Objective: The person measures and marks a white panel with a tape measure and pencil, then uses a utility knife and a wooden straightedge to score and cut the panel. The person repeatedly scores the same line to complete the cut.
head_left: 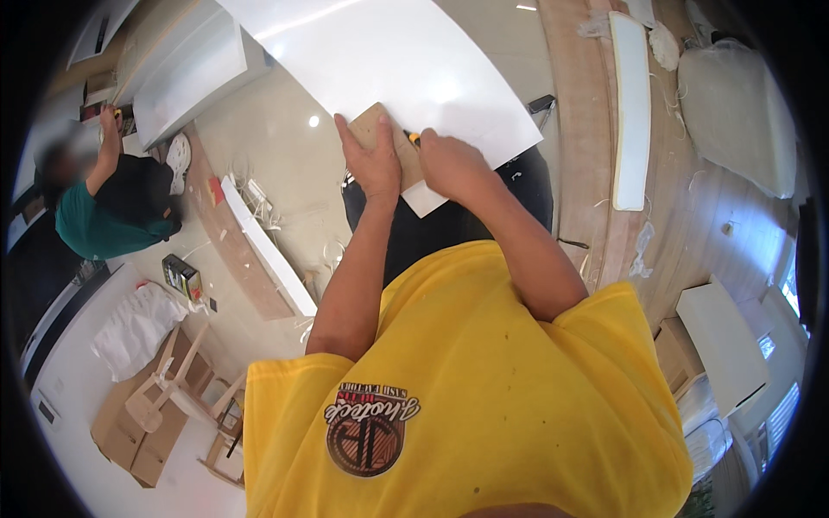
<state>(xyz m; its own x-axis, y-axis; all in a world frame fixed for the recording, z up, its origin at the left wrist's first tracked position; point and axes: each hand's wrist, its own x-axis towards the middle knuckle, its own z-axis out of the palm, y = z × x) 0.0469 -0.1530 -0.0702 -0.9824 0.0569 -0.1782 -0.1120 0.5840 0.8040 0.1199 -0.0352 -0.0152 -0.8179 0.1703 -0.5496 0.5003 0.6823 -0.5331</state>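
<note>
A large white panel [397, 65] stretches away from my lap, its near corner over my dark-clothed legs. My left hand [373, 164] holds a small brown board [377, 129] down on the panel's near edge, thumb and fingers spread about it. In my right hand [452, 166] is a yellow and black utility knife [414, 138], its tip beside the board's right edge. The fingers wrap round the handle and hide most of it. A small white piece [424, 199] shows below the brown board, between my wrists.
To the left a person in a green shirt [99, 216] crouches by a white cabinet-like box [194, 86]. Long white strips [268, 246] and wood planks lie on the floor. On the right are a white board [629, 112] and a plastic-wrapped slab [738, 116]. A wooden chair [177, 380] stands lower left.
</note>
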